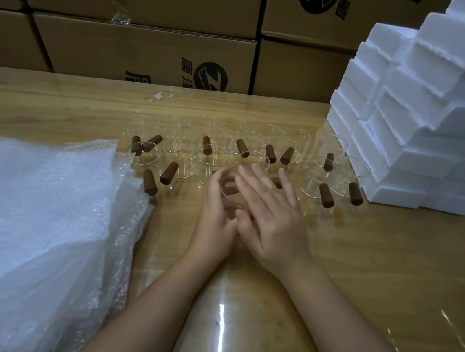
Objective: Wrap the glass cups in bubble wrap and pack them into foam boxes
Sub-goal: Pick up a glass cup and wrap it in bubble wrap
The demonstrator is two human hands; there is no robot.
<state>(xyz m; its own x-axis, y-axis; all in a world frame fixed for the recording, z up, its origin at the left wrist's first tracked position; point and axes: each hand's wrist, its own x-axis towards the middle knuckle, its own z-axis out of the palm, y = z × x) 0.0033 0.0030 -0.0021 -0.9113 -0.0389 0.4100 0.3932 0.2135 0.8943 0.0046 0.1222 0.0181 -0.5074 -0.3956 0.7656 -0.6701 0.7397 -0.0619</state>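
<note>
Far beyond both hands I see a wall of cardboard boxes (141,52) behind the wooden table (364,257), whose glossy top runs on under the wrists. Left of the left hand (215,221) lies a thick stack of bubble wrap (20,218), its crumpled edge coming near that forearm. Ahead and well to the right of the right hand (274,222) stands a stepped stack of white foam boxes (431,122). Just past the fingertips of both hands, rows of clear glass cups (233,136) with brown handles (169,172) stand on the table, the nearest ones just beside the fingers.

The left hand has its fingers curled round the held cup (226,196). The right hand lies against that cup from the right with its fingers straight and close together. The held cup sits between the two palms, and its rim and brown handle show in the gap. I cannot tell whether it touches the table.
</note>
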